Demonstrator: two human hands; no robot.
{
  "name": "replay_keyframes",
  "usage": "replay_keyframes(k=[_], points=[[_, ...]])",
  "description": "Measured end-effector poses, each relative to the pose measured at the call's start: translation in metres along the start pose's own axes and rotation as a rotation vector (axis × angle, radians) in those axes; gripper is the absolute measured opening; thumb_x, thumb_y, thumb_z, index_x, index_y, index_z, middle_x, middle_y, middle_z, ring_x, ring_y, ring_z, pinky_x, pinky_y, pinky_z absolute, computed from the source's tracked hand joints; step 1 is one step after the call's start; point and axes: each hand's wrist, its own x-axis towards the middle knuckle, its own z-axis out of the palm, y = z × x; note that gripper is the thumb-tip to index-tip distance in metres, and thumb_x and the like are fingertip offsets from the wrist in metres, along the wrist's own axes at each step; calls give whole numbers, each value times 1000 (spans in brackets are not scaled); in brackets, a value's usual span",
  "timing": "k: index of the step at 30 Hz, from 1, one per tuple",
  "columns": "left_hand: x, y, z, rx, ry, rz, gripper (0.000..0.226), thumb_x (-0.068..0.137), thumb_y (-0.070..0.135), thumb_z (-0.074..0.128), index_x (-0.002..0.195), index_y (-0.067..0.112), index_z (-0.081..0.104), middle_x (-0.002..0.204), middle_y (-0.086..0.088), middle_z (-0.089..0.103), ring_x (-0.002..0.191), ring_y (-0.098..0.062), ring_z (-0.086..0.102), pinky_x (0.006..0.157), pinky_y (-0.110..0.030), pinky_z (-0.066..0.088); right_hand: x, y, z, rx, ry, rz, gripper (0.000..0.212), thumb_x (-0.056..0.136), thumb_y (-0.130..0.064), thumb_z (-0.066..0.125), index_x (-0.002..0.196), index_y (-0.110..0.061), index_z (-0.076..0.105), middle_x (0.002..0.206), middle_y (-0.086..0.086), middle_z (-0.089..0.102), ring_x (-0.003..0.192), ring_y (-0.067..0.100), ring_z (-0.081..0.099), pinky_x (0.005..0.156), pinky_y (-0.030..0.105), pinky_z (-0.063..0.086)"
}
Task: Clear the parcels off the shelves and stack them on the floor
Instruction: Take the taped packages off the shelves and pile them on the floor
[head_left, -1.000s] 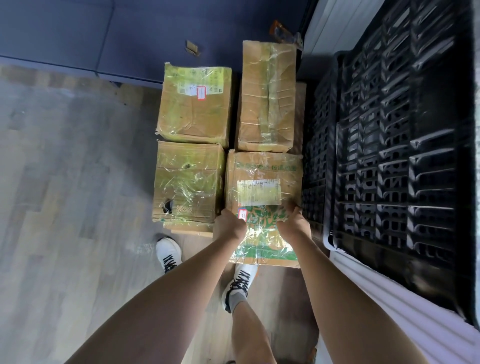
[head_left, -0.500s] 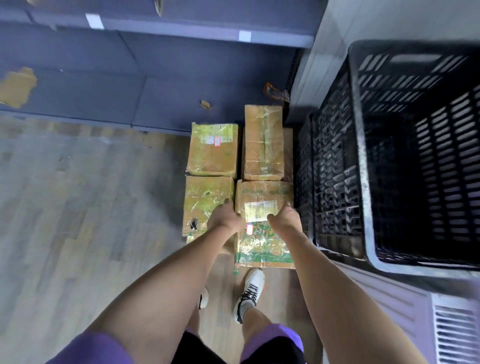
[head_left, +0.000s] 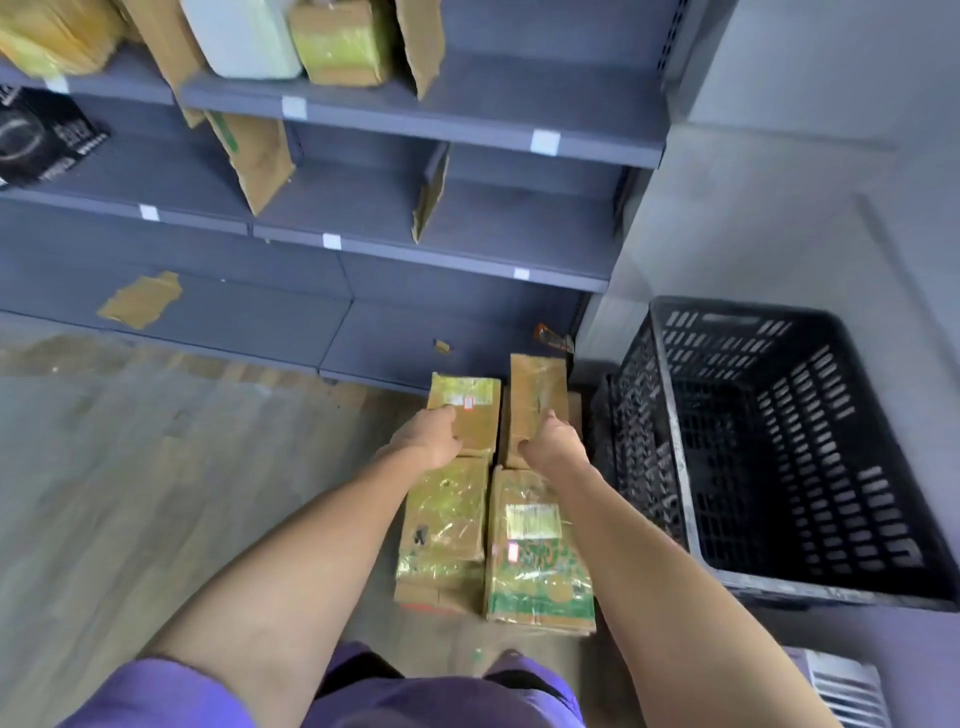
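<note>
wood floor (head_left: 156, 493) holds four parcels (head_left: 537, 551); both hands' grip loose, empty.

Dim, even light; motion blur w/ wide-angle edge warp.

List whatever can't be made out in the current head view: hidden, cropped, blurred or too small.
- Label on the near right parcel: print too small and blurred.
- Far left parcel: near end covered by the left hand.
- Far right parcel: near end covered by the right hand.
- Top-shelf parcels: cut off by the top edge.
- Black package: cropped by the left edge.
- Crate: bottom lost in shadow.
</note>
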Motion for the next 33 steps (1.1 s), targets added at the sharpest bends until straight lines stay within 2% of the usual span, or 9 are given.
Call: replay_keyframes(k=[3, 7, 11, 16, 19, 23, 27, 31, 33], points=[[-6, -17, -38, -4, 55, 42, 37, 94, 30, 56, 130, 19, 53, 132, -10, 57, 115, -32, 58, 94, -41, 50, -14, -38, -8, 18, 47, -32, 73, 94, -21, 57, 155, -13, 20, 142, 13, 50, 124, 33, 53, 94, 36, 51], [-11, -54, -88, 0, 92, 124, 33, 95, 29, 56, 127, 18, 54, 130, -10, 59, 113, -32, 58, 95, -43, 50, -33, -96, -9, 29, 110, -82, 66, 93, -24, 60, 151, -12, 30, 136, 14, 55, 119, 33, 56, 90, 38, 53], [-16, -102, -133, -10, 129, 149, 35, 96, 26, 54, 130, 19, 53, 131, -10, 57, 114, -31, 57, 95, -41, 49, -53, -163, -3, 17, 185, -146, 61, 94, -24, 61, 148, -11, 35, 141, 13, 50, 127, 33, 51, 101, 41, 49], [-23, -173, -189, -33, 175, 153, 32, 96, 23, 53, 127, 16, 54, 129, -11, 57, 112, -33, 57, 95, -39, 48, -72, -261, 17, 5, 240, -245, 51, 93, -26, 62, 138, -13, 43, 131, 10, 55, 115, 32, 57, 93, 35, 52], [-33, -218, -221, -64, 205, 133, 32, 95, 22, 54, 127, 15, 54, 129, -11, 57, 110, -32, 57, 96, -40, 49, -82, -317, 32, -25, 236, -319, 47, 93, -25, 61, 136, -13, 44, 128, 9, 56, 113, 30, 57, 88, 33, 51], [-47, -277, -261, -91, 259, 74, 34, 96, 23, 55, 129, 15, 54, 127, -9, 56, 109, -30, 58, 95, -40, 49, -91, -388, 46, -87, 205, -404, 40, 93, -22, 57, 130, -11, 45, 125, 11, 55, 110, 32, 57, 89, 40, 53], [-58, -334, -301, -109, 324, 2, 30, 95, 27, 55, 124, 19, 54, 121, -7, 58, 102, -28, 59, 93, -42, 51, -90, -459, 56, -118, 175, -514, 46, 92, -21, 56, 135, -9, 43, 130, 13, 53, 112, 33, 56, 88, 41, 53], [-61, -387, -338, -121, 377, -71, 36, 96, 30, 56, 130, 21, 51, 123, -5, 59, 104, -28, 59, 88, -38, 50, -81, -529, 73, -174, 136, -622, 52, 94, -22, 54, 142, -9, 37, 128, 14, 53, 103, 32, 57, 74, 37, 51], [-59, -413, -359, -119, 406, -111, 36, 96, 31, 56, 131, 22, 50, 124, -5, 60, 105, -28, 59, 89, -38, 50, -73, -565, 83, -190, 122, -665, 51, 95, -23, 54, 141, -10, 38, 130, 14, 52, 106, 33, 58, 78, 40, 55]])
